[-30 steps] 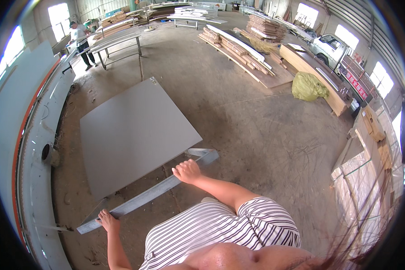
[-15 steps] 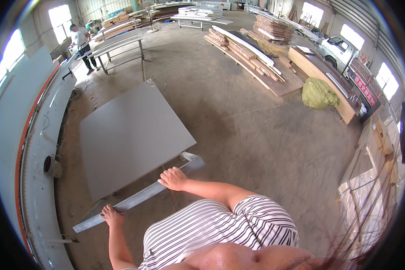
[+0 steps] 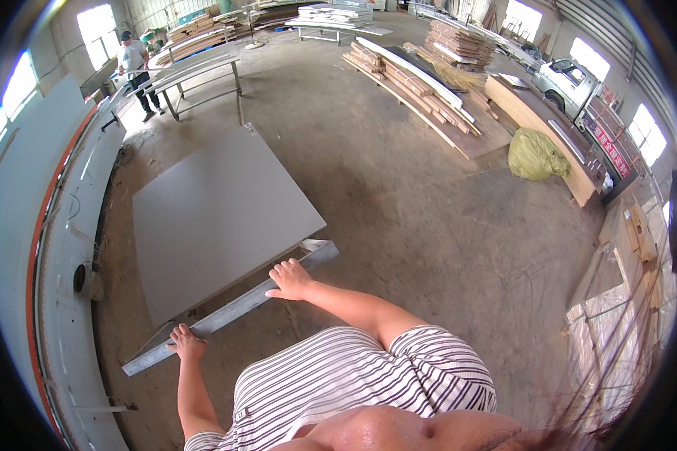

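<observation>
A long grey metal bar (image 3: 233,314) runs slantwise in front of my body, along the near edge of a frame. My left hand (image 3: 186,343) is closed over the bar close to its left end. Farther along, toward its right end, my right hand (image 3: 290,278) grips the same bar from above with the fingers over the far side. Just beyond the bar lies a large flat grey panel (image 3: 226,225), its near edge roughly parallel to it. Most of what supports the panel is hidden beneath it.
A long white machine (image 3: 83,225) with an orange strip lines the left side. A person (image 3: 134,66) stands at a metal-legged table (image 3: 195,74) far left. Stacked boards (image 3: 421,86), a green sack (image 3: 535,154) and a white truck (image 3: 568,83) are at right.
The bar and panel have shifted slightly farther from me, with both hands still on the bar. The person at far left has changed posture a little.
</observation>
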`<state>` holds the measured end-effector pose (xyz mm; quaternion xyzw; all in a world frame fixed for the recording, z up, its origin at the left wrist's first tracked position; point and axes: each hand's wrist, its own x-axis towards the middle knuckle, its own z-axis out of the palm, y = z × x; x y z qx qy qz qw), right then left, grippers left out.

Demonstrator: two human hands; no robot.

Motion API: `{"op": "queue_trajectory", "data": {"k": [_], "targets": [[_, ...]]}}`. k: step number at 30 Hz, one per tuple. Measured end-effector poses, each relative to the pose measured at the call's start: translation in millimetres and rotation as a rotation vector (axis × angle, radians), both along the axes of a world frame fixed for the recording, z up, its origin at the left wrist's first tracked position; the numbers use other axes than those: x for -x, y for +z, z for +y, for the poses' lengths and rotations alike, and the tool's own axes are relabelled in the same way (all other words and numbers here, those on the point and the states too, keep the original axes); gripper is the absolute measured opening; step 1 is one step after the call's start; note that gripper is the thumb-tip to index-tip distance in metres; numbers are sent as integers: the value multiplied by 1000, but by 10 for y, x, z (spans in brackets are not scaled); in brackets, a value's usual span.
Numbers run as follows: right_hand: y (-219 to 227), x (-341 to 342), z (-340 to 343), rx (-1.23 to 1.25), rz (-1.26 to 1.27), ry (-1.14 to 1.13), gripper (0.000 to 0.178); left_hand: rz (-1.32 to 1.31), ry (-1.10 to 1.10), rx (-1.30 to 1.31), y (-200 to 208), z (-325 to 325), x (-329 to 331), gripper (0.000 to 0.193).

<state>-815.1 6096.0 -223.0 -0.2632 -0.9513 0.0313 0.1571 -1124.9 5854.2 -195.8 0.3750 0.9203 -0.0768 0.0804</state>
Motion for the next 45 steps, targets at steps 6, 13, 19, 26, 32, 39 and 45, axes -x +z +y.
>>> {"op": "queue_trajectory", "data": {"k": [6,13,19,26,32,39,45], "targets": [[-20,39,-101,39,131,38,57,-3,-24,-18,-92,-40,217,93],[-30,-20,24,116,218,199,47,-17,-31,-62,-132,-114,343,88],[20,-665,490,49,124,-147,35,-4,-12,-50,-77,-92,277,83],[-150,-610,423,-58,282,-184,28,15,33,-85,-233,-181,351,82],[-97,-642,334,-126,294,-220,27,6,11,-128,-354,-150,370,80],[-172,-553,326,-94,262,-237,28,10,55,-62,-277,-197,396,85],[-139,-596,350,-58,212,-219,33,5,56,-55,-234,-120,369,80]]}}
